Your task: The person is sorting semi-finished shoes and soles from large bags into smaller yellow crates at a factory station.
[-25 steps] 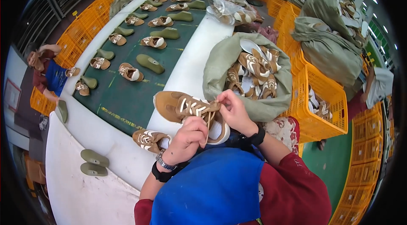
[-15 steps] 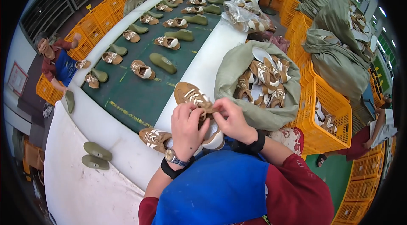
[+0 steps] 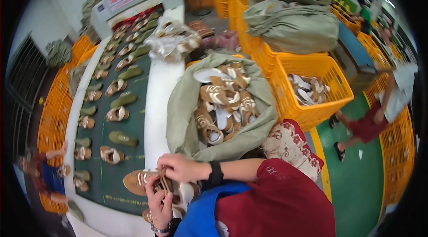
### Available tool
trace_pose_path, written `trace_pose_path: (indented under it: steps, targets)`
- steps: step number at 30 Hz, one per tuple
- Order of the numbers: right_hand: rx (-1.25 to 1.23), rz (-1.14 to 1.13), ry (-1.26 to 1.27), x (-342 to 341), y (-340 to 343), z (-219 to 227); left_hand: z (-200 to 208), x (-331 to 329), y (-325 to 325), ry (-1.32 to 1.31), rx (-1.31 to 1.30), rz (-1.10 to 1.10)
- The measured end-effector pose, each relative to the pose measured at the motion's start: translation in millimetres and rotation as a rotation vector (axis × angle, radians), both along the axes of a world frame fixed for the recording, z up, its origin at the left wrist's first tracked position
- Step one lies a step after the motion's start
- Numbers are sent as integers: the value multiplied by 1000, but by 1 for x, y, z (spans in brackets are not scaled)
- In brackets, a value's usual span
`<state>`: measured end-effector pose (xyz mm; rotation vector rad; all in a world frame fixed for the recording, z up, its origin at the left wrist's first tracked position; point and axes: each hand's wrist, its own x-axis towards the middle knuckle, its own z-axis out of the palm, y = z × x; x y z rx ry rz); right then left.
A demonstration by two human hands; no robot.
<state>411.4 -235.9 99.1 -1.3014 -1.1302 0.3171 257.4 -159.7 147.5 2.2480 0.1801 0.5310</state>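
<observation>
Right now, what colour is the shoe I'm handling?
The shoe is brown with white parts, clearest in the head view.

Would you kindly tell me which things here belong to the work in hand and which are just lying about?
Work in hand:
- brown shoe
- tan lace, pinched by the right hand, with the left hand close by

Probably just lying about:
- floral cushion
- clear plastic bag
- orange crate

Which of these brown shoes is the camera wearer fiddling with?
The brown shoe between the open sack and the lower shoe: only its laces have the left hand and right hand at them. The lower shoe sits partly behind the left hand.
</observation>
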Motion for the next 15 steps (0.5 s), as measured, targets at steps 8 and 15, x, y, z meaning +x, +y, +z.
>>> trace_pose_path:
  steps: [8,15]
  targets:
    - [-145,205,-161,12,28,-5,-25,1,11,19,104,480]
    - [-65,410,-606,-19,61,7,-37,-35,1,-22,176,955]
